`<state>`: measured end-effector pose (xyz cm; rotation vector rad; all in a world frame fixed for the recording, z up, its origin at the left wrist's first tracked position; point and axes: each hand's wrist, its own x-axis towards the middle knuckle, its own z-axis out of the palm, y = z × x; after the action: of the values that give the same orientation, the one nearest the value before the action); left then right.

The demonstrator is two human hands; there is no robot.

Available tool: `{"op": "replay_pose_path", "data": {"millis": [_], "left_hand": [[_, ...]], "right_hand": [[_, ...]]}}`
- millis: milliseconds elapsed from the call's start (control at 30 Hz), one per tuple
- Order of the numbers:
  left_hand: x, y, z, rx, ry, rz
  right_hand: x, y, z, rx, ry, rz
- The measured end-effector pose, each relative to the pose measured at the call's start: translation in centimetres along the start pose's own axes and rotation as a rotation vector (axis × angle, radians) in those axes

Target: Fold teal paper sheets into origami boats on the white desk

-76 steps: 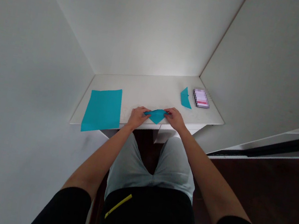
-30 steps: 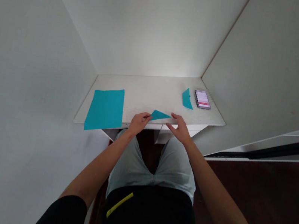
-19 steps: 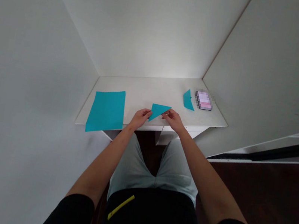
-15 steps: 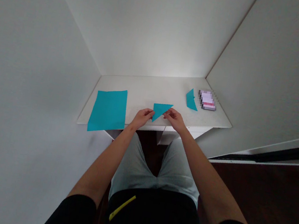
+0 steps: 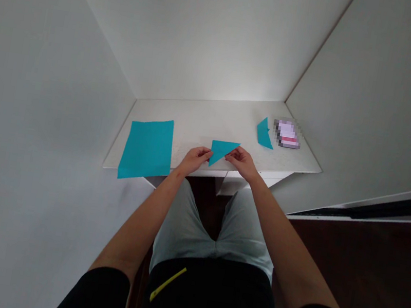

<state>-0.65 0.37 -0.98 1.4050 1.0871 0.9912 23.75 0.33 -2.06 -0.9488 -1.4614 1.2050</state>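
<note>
Thumb and fingers of the left hand (image 5: 193,160) are pressed together in a pinch, the grip closed on the left edge of a folded turquoise paper triangle (image 5: 220,150). Across from it, the right hand (image 5: 244,163) is partly curled, its fingertips touching the triangle's sloping edge near the right corner; whether that grip pinches the paper cannot be told. Between the hands, the triangle sits over the front part of the tabletop (image 5: 211,118), its face flat and matte, its edges crisp, one point toward the person. White and smooth, the tabletop bears some faint marks. To the left lies a roughly rectangular turquoise paper sheet (image 5: 147,149) with a slightly wavy far edge, its near end jutting past the front edge. To the right rests a boat-shaped paper fold (image 5: 263,133), sharp at both ends, just beside a dark-edged smartphone (image 5: 287,134) blurred into blocks.
</note>
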Motion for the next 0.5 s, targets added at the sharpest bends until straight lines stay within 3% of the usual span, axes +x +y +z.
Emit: {"op": "replay_pose_path", "data": {"millis": [300,500], "left_hand": [[-0.8,0.7,0.2,0.064,-0.070,0.032],[-0.9,0.7,0.9,0.087,-0.083,0.055]], "right_hand": [[0.8,1.5,1.1,-0.059,0.055,0.031],[0.8,1.0,1.2,-0.488,0.088,0.131]]}}
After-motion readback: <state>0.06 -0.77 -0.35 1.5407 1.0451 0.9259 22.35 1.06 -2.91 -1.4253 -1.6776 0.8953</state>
